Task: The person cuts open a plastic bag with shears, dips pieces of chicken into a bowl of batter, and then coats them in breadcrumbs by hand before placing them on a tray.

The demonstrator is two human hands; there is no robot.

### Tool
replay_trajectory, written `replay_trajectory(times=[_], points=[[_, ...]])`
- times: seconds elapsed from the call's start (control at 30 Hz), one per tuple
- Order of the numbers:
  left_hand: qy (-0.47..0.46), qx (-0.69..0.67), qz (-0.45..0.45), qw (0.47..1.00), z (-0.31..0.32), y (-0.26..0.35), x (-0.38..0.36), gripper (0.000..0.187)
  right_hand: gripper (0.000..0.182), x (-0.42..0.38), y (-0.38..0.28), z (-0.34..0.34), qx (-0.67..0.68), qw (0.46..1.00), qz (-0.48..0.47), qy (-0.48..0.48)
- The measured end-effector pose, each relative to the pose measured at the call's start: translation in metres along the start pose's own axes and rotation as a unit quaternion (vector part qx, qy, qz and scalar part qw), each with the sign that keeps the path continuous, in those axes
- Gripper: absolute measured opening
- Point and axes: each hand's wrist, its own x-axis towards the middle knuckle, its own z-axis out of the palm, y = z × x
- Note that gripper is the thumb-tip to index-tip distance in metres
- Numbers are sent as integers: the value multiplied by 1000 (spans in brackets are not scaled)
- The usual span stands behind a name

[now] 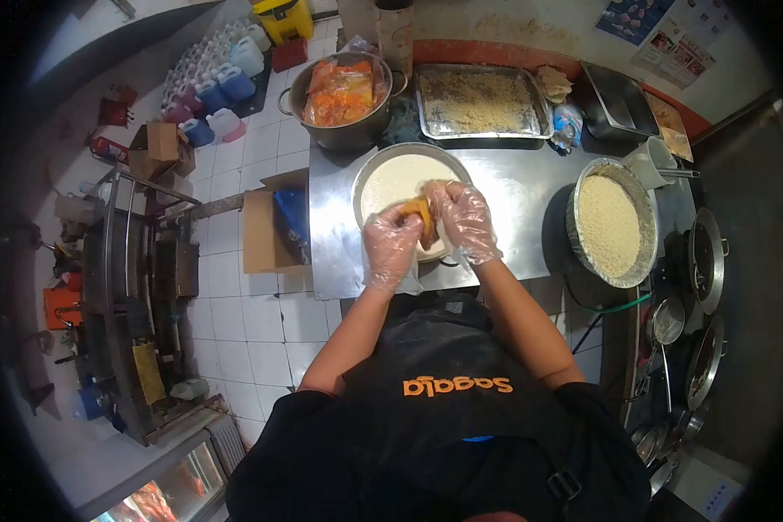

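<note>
Both of my hands wear clear plastic gloves and are above a round metal pan point(387, 184) of pale, creamy batter. My left hand point(392, 244) has its fingers closed on an orange-yellow food piece point(419, 211) with a dark brown lower part. Close beside it, my right hand point(463, 217) is bent over the right side of the same piece, its fingertips pressed together on it. The piece is over the batter, near the pan's front right part.
Behind left stands a large pot point(348, 129) with bagged orange food. A crumb-covered tray point(485, 137) lies at the back. To the right are a foil-lined tub of crumbs point(609, 228), a measuring jug point(648, 165) and an empty deep metal pan point(619, 100). A cardboard box point(259, 233) is left of the table.
</note>
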Motion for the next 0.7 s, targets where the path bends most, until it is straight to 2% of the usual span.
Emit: replay_trajectory(times=[0.07, 0.1, 0.13, 0.17, 0.23, 0.33, 0.43, 0.47, 0.5, 0.53, 0.57, 0.67, 0.7], points=[[-9, 7, -14, 1000, -10, 10, 5, 22, 27, 4, 20, 3, 144, 988, -52, 4], [-18, 14, -29, 999, -13, 18, 6, 23, 27, 2, 16, 3, 144, 988, -53, 1], [-23, -54, -75, 995, -13, 28, 6, 22, 32, -3, 11, 3, 111, 990, -81, -15], [-23, -54, -75, 995, -14, 26, 7, 22, 37, -6, 6, 2, 79, 991, -108, -30], [-37, -21, -55, 998, -17, 21, 7, 22, 38, -5, 1, -2, 35, 994, -91, -53], [-88, 9, -57, 994, -21, 24, 8, 22, 34, -3, 4, -8, 200, 972, 49, -116], [-122, -27, -109, 986, -25, 26, 12, 25, 29, 3, 28, -10, 206, 972, 2, -111], [-122, -28, -109, 986, -27, 22, 15, 25, 29, 4, 37, -10, 257, 958, 27, -121], [-135, -127, -165, 969, -29, 17, 17, 28, 29, 3, 35, -11, 256, 959, 27, -121], [-146, -225, -219, 938, -32, 13, 18, 31, 29, 1, 32, -11, 320, 938, 57, -120], [-145, -225, -220, 938, -35, 10, 19, 31, 28, -1, 30, -10, 382, 912, 87, -119], [-154, -255, -249, 922, -41, 10, 19, 38, 29, 0, 33, -2, 423, 894, 127, -83], [-167, -316, -243, 902, -42, 11, 19, 39, 29, 1, 32, -2, 423, 894, 127, -82]])
